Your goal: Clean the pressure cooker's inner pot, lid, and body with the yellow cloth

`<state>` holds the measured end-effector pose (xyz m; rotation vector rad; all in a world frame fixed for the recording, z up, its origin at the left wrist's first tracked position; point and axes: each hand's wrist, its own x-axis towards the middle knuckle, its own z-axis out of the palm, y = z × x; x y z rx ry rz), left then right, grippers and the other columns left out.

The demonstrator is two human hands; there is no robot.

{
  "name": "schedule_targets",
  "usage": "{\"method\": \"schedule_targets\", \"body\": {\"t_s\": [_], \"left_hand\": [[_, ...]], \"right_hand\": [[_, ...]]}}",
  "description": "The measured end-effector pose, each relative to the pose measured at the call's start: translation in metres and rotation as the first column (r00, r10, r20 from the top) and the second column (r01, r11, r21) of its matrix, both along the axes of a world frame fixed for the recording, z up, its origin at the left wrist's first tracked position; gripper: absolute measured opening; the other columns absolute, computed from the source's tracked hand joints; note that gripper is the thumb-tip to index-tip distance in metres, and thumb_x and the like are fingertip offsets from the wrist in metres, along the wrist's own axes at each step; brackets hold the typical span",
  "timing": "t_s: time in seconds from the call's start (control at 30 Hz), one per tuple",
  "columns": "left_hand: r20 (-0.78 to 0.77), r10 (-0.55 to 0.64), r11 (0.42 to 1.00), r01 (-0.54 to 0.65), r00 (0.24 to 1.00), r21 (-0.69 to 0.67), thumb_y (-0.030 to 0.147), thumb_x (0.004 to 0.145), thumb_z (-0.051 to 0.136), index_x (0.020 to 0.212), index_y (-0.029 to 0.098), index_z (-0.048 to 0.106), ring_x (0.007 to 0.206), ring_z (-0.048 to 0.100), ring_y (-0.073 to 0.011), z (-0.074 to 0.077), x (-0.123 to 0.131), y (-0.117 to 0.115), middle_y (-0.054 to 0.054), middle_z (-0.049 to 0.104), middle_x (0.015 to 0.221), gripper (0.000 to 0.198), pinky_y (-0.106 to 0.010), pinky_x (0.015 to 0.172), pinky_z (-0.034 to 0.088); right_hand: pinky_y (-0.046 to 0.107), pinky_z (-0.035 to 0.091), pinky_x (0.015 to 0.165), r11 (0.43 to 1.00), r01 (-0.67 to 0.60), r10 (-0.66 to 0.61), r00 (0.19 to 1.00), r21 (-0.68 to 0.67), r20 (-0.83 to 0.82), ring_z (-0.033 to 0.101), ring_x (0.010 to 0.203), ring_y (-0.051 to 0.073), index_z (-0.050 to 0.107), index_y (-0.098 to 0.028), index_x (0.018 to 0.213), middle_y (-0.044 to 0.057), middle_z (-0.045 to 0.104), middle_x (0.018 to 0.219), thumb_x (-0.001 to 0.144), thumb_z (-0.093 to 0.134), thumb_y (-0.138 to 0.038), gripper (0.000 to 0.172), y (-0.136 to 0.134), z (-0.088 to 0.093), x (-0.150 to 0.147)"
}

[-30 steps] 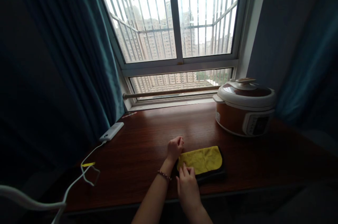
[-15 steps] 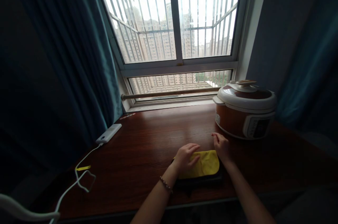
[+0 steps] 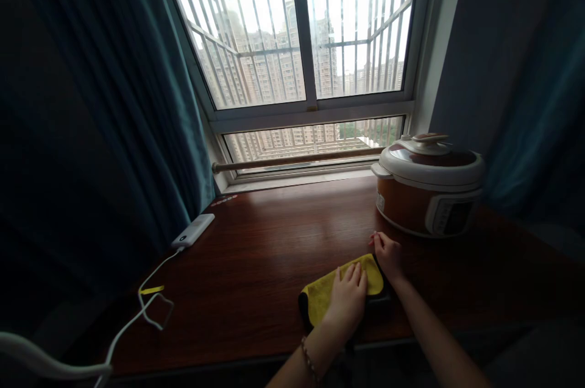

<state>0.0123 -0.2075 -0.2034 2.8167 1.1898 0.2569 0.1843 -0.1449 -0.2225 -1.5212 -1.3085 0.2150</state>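
A yellow cloth (image 3: 320,296) lies spread over a dark, flat object (image 3: 378,301), whose kind I cannot make out. My left hand (image 3: 351,296) presses flat on the cloth, fingers stretched out and palm down. At the cloth's upper right corner is my right hand (image 3: 388,256), with its fingers curled together. Whatever those fingers hold, if anything, is hidden. A beaded bracelet (image 3: 309,362) circles my left wrist.
A brown and white electric cooker (image 3: 406,196) stands beyond my right hand. Left on the wooden table (image 3: 256,242) lies a white power bank (image 3: 196,231) with a white cable (image 3: 119,334) and yellow tie (image 3: 152,290). A barred window and blue curtains are behind.
My left hand has moved right and nearer me, from the cloth's left part to its middle, and now lies flatter. The cloth has tilted, its left end shifting nearer. My right hand stays nearly in place.
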Motion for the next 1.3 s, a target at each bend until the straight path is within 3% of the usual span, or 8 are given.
{"method": "schedule_targets", "body": {"t_s": [0.13, 0.3, 0.57, 0.9, 1.07, 1.17, 1.23, 1.3], "left_hand": [[0.059, 0.160, 0.982, -0.153, 0.985, -0.108, 0.018, 0.088, 0.026, 0.134, 0.020, 0.037, 0.133, 0.025, -0.0232, -0.007, 0.009, -0.010, -0.007, 0.030, 0.145, 0.048, -0.053, 0.106, 0.023], [0.150, 0.110, 0.982, -0.084, 0.983, -0.172, 0.012, 0.081, 0.034, 0.136, 0.029, 0.034, 0.135, 0.020, -0.0169, -0.009, -0.010, -0.008, 0.004, 0.026, 0.147, 0.057, -0.045, 0.111, 0.015], [0.099, 0.004, 0.985, 0.013, 0.995, -0.172, 0.035, 0.092, 0.029, 0.138, 0.031, 0.027, 0.134, 0.024, -0.0157, 0.009, -0.082, 0.009, 0.001, 0.028, 0.146, 0.047, -0.041, 0.111, 0.017], [0.145, 0.089, 0.950, -0.040, 0.985, -0.308, 0.027, 0.082, 0.049, 0.128, 0.035, 0.044, 0.128, 0.036, -0.0136, 0.034, -0.172, 0.038, 0.006, 0.044, 0.137, 0.047, -0.030, 0.108, 0.023], [0.219, 0.375, 0.904, -0.303, 0.901, -0.300, 0.032, 0.086, 0.041, 0.137, 0.023, 0.034, 0.114, 0.051, -0.0176, 0.036, -0.144, 0.041, -0.005, 0.057, 0.123, 0.052, -0.031, 0.099, 0.037], [0.108, 0.624, 0.781, -0.617, 0.774, -0.094, 0.050, 0.086, 0.036, 0.136, 0.017, 0.035, 0.130, 0.028, -0.0365, 0.020, -0.103, 0.031, -0.016, 0.035, 0.141, 0.061, -0.057, 0.100, 0.025], [0.000, 0.704, 0.710, -0.703, 0.711, -0.044, 0.057, 0.083, 0.034, 0.137, 0.017, 0.034, 0.130, 0.018, -0.0458, 0.006, -0.079, 0.022, -0.020, 0.024, 0.145, 0.066, -0.068, 0.095, 0.018], [-0.039, 0.715, 0.699, -0.714, 0.699, 0.019, 0.059, 0.083, 0.032, 0.138, 0.018, 0.032, 0.130, 0.014, -0.0475, -0.006, -0.065, 0.015, -0.021, 0.021, 0.145, 0.069, -0.071, 0.094, 0.012]], "right_hand": [[0.024, 0.038, 0.060, 1.000, -0.002, 0.001, 1.000, -0.029, -0.024, 0.061, 0.059, 0.017, 0.061, -0.018, 0.068, 0.006, 0.066, 0.062, 0.085, 0.035, -0.042, 0.039, -0.002, -0.001, 0.000], [0.025, 0.040, 0.062, 0.998, 0.028, -0.032, 0.997, -0.057, -0.064, 0.062, 0.061, 0.018, 0.061, -0.018, 0.070, 0.007, 0.067, 0.063, 0.086, 0.033, -0.043, 0.040, -0.002, -0.002, 0.004], [0.026, 0.041, 0.061, 0.996, 0.020, -0.030, 0.993, -0.090, -0.112, 0.061, 0.060, 0.019, 0.062, -0.017, 0.071, 0.007, 0.067, 0.064, 0.084, 0.033, -0.045, 0.042, -0.001, -0.005, 0.008], [0.026, 0.041, 0.059, 0.993, -0.019, 0.008, 0.995, -0.113, -0.101, 0.061, 0.059, 0.018, 0.062, -0.018, 0.069, 0.006, 0.067, 0.062, 0.084, 0.035, -0.045, 0.041, 0.000, -0.008, 0.005], [0.027, 0.040, 0.061, 0.992, -0.023, 0.011, 0.996, -0.124, -0.093, 0.060, 0.058, 0.019, 0.062, -0.018, 0.067, 0.006, 0.066, 0.061, 0.082, 0.037, -0.045, 0.040, 0.002, -0.008, 0.004], [0.027, 0.041, 0.060, 0.992, -0.015, 0.003, 0.995, -0.127, -0.096, 0.060, 0.058, 0.018, 0.062, -0.018, 0.067, 0.005, 0.066, 0.061, 0.082, 0.037, -0.045, 0.040, 0.003, -0.010, 0.005], [0.026, 0.041, 0.059, 0.991, -0.010, -0.003, 0.995, -0.130, -0.099, 0.060, 0.057, 0.018, 0.063, -0.018, 0.068, 0.006, 0.067, 0.061, 0.083, 0.036, -0.045, 0.040, 0.003, -0.011, 0.006], [0.027, 0.041, 0.060, 0.991, -0.009, -0.005, 0.995, -0.133, -0.103, 0.060, 0.056, 0.018, 0.063, -0.018, 0.067, 0.006, 0.067, 0.061, 0.083, 0.036, -0.045, 0.041, 0.003, -0.013, 0.007]]}}
